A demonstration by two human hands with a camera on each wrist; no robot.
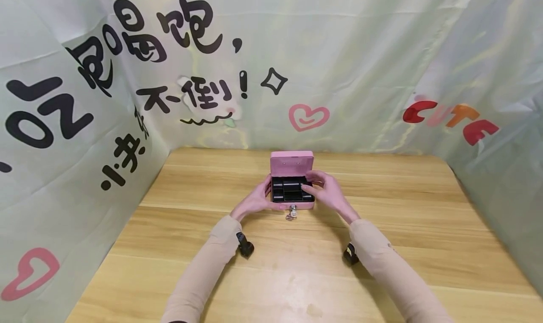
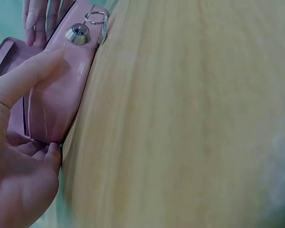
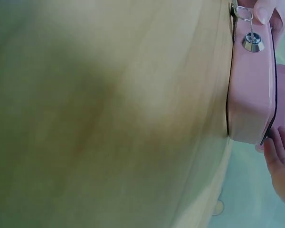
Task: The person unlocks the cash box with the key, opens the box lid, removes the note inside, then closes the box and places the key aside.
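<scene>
A pink cash box [image 1: 303, 205] stands on the table with its lid [image 1: 292, 165] raised at the back. Inside it lies a black compartment tray [image 1: 292, 187]. My left hand [image 1: 256, 198] grips the box's left side, thumb across the front wall and fingers around the far side. My right hand [image 1: 332, 194] is at the right side, its fingers extended by the rim and its thumb over the tray. On the front is a silver lock [image 2: 78, 34] with a key in it, and a key ring [image 3: 243, 13] hangs from that.
The wooden table [image 1: 292, 266] extends around the box on all sides. Behind it and along both sides hangs a pale printed cloth [image 1: 356, 78] with lettering and hearts. Black wrist cameras [image 1: 244, 245] are strapped to the sleeves.
</scene>
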